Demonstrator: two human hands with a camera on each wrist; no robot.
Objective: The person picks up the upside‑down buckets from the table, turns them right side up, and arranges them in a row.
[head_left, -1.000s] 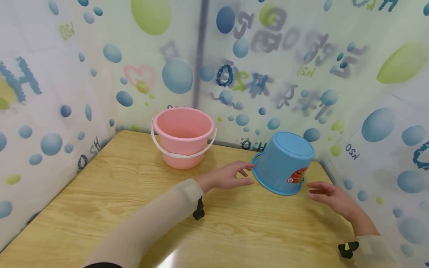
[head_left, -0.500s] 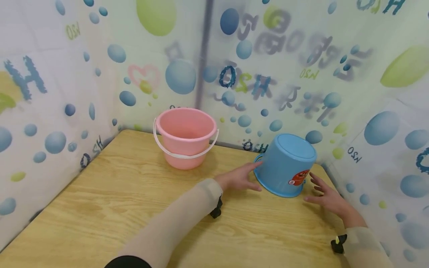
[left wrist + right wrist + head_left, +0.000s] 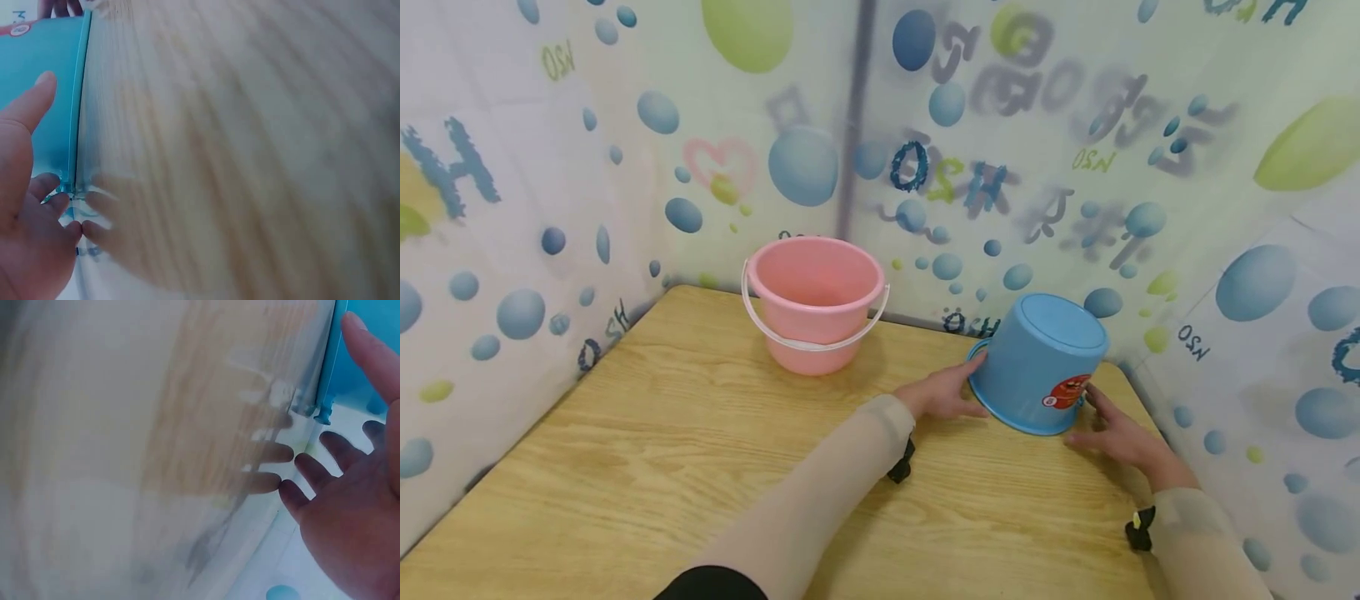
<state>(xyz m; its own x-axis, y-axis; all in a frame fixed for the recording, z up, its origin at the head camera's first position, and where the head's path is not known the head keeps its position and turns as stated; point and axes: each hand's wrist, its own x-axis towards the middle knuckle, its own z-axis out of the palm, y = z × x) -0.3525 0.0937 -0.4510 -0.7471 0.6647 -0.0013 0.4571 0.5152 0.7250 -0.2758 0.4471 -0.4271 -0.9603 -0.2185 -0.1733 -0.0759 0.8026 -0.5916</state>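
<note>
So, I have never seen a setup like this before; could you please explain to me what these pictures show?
There is no robot here: a person works with two bare hands. The wide picture comes from a camera worn on the head, looking forward and down. The two close pictures come from cameras worn on the wrists, one beside each hand.

On the wood-grained table stand two buckets. The pink bucket is upright, its white handle hanging in front. The blue bucket is upside down.

The left hand and right hand are on either side of the blue bucket, fingers spread. Neither plainly grips it, and I cannot tell for sure whether they touch it.
</note>
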